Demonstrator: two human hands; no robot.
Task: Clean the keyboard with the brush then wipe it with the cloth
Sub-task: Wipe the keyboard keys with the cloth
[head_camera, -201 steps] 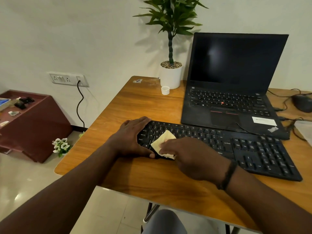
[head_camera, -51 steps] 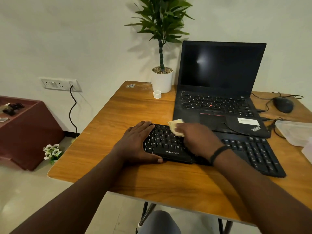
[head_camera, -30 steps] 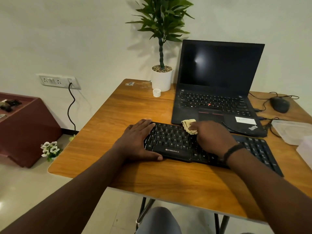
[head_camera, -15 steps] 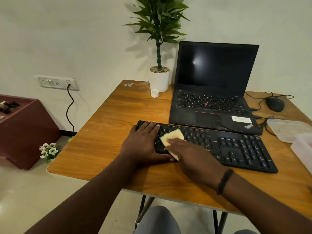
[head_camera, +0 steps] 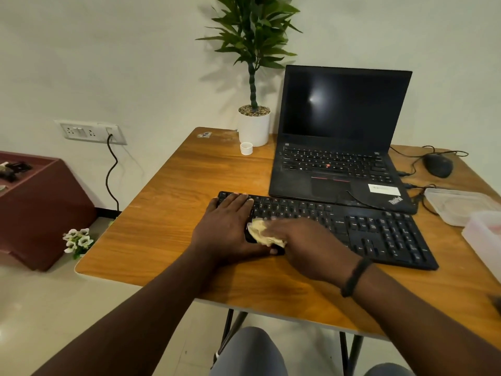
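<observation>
A black keyboard lies across the wooden table in front of the laptop. My left hand rests flat on the keyboard's left end, fingers straight over the keys. My right hand holds a crumpled yellow cloth and presses it on the keys near the keyboard's front left, right beside my left hand. No brush is in view.
An open black laptop stands behind the keyboard. A potted plant and a small white cap sit at the back. A mouse with cables and clear plastic containers lie at the right.
My right hand swept the cloth from the keyboard's upper middle back down to its front left. My left hand stayed on the left end, its fingers now further over the keys.
</observation>
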